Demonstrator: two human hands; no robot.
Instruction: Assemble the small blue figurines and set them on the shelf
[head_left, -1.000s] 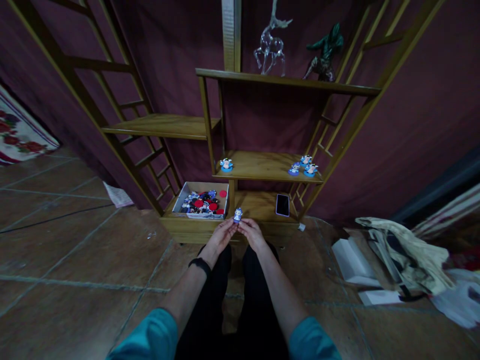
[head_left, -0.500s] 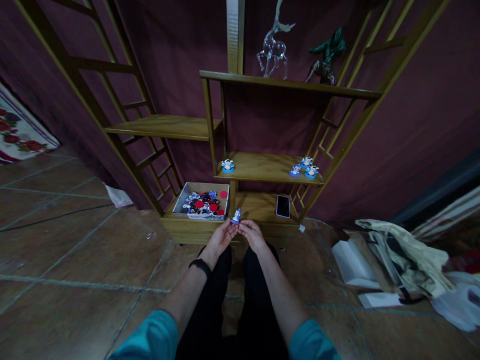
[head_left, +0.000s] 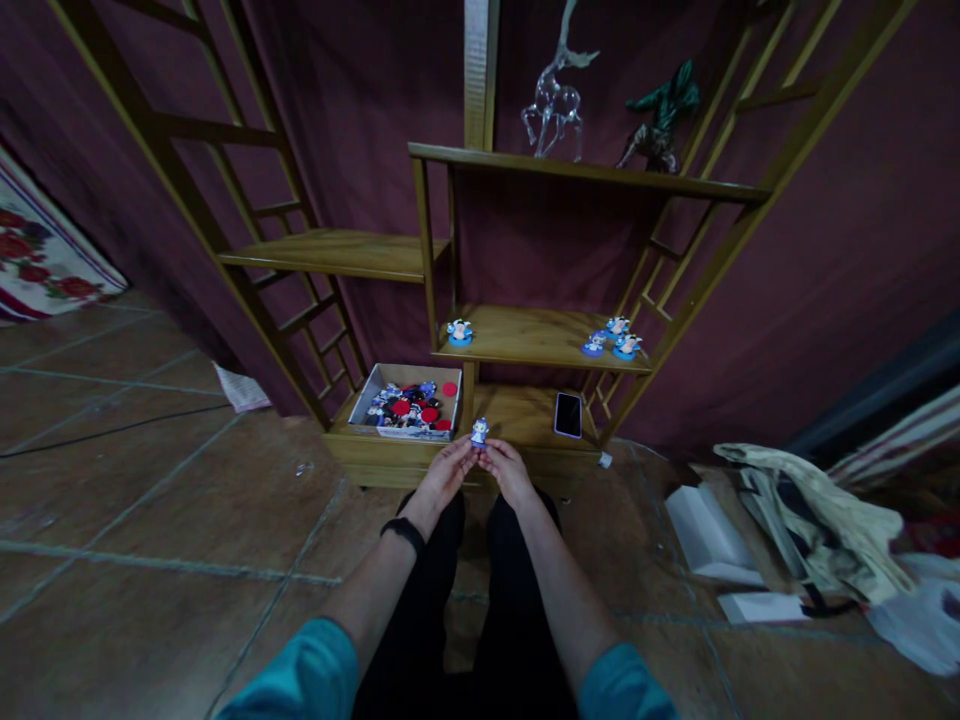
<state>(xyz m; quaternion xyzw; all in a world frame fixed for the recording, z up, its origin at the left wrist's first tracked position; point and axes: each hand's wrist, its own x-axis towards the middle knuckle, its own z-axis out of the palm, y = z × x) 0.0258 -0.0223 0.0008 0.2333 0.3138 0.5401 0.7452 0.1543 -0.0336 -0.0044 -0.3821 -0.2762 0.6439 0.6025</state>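
Note:
Between my fingertips stands a small purple-and-white figurine on a purple base, upright in front of the low shelf. My left hand pinches the base from the left, and my right hand pinches it from the right. Just beyond my left hand sits an open cardboard box heaped with figurines and red discs. On the shelf above, a blue-based figurine stands at the left end. A purple figurine and two blue ones are grouped at the right end.
A phone lies on the low shelf. Higher up stand a clear deer ornament and a dark green statue. White boxes, a pale cloth bag and a plastic bag lie on the floor at right.
The figurine has been turned in my fingers and now faces more toward me. Both hands keep hold of it. The view has shifted slightly.

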